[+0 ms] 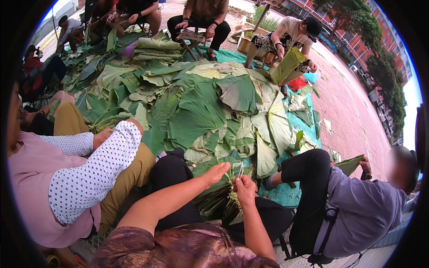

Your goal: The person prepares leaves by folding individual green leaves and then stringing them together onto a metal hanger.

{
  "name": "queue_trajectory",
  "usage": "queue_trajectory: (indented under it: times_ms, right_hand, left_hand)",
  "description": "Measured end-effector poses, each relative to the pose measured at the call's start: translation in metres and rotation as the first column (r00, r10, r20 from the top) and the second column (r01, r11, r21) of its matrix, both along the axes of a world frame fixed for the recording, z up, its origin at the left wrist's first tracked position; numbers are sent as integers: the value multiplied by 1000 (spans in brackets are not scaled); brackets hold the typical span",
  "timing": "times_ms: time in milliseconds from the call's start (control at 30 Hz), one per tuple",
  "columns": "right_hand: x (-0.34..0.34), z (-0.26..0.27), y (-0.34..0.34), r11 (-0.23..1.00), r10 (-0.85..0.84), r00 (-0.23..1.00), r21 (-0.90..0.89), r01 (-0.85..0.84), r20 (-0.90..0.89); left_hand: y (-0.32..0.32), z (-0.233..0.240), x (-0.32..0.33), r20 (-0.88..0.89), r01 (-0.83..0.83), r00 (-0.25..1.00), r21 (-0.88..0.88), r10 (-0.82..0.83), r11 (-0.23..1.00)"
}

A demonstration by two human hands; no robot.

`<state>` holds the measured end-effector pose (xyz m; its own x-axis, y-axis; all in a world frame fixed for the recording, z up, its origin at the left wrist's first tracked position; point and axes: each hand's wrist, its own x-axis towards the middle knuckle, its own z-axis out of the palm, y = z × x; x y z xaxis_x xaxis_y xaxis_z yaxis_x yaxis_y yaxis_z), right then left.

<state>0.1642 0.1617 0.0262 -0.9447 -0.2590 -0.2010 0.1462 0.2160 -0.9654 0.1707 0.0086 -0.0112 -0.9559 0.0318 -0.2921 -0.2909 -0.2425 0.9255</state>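
My right hand (245, 189) pinches a thin white string (241, 166), whose end stands up above the fingertips. To its left, my left hand (216, 174) is held out with its fingers extended near the string. Whether it grips a strand cannot be made out. Between my knees, below both hands, is a bundle of folded lotus leaves (218, 202), its layered edges and cut stems facing me. My forearms partly cover it. A large heap of green lotus leaves (197, 110) spreads out beyond the bundle.
Close on my left sits a person in dotted sleeves (95, 181); on my right, one in a grey shirt (365, 207) holds a leaf. More people sit around the heap. A stack of folded leaves (156, 50) stands at the far side. Teal sheeting (285, 194) lies underneath.
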Motion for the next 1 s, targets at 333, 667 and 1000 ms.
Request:
queue_trajectory:
  times_ms: [333, 667, 1000]
  right_hand:
    - [-18, 143, 34, 951, -100, 961, -309, 15, -258]
    - [-159, 234, -61, 954, 36, 983, -286, -87, -180]
    - [-399, 405, -220, 858, -276, 645, -485, -170, -713]
  left_hand:
    - [-10, 25, 16, -33, 449, 831, -551, -555, 704]
    - [-14, 81, -31, -174, -14, 979, -592, -111, 806]
    - [-61, 113, -138, -793, -825, 482, -266, 373, 499]
